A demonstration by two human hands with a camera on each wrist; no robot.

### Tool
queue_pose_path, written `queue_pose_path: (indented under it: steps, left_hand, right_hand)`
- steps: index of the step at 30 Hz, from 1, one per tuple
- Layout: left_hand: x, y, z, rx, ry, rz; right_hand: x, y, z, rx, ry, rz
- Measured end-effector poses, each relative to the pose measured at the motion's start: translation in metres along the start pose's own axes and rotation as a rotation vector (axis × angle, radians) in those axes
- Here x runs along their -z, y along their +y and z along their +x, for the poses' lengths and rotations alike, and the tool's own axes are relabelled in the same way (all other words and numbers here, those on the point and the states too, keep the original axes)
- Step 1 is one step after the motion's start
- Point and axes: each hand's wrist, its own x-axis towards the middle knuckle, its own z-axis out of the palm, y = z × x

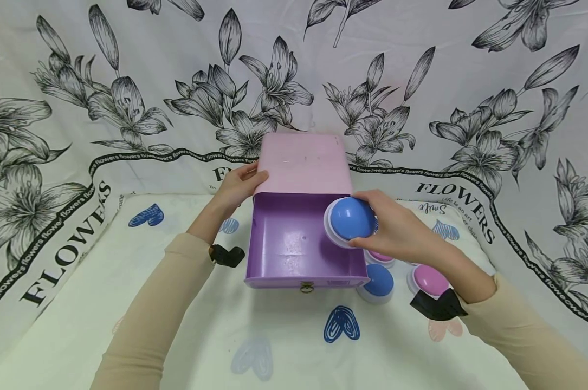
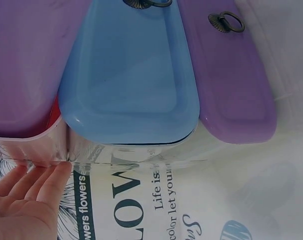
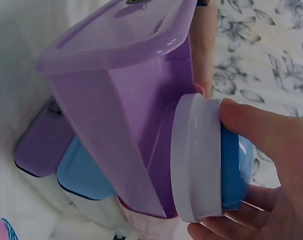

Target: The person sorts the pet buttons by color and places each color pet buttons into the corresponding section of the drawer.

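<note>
A small drawer cabinet with a pink top [image 1: 303, 162] stands in the middle, its purple top drawer [image 1: 286, 238] pulled far out and empty inside. My left hand [image 1: 237, 189] steadies the cabinet's left side, and in the left wrist view its straight fingers [image 2: 46, 187] press against the pink casing. Over the drawer's right side, my right hand [image 1: 401, 225] grips a round push button [image 1: 352, 218] with a blue dome and white base. The right wrist view shows the thumb and fingers around the button's rim, its white base [image 3: 196, 160] facing the drawer.
Right of the drawer on the white cloth lie another blue button [image 1: 379, 280], a pink button [image 1: 430, 280] and a partly hidden pink one [image 1: 382, 257]. Below the open drawer, a blue drawer [image 2: 131, 70] and a purple drawer [image 2: 236, 85] are closed. Flowered fabric [image 1: 284, 81] hangs behind.
</note>
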Motion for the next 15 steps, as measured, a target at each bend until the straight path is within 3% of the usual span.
queue_pose_path:
  steps: [15]
  left_hand:
    - [0.000,0.000,0.001,-0.010,-0.007,-0.015]
  right_hand:
    - [-0.016,-0.024,0.034,0.141,-0.125,-0.072]
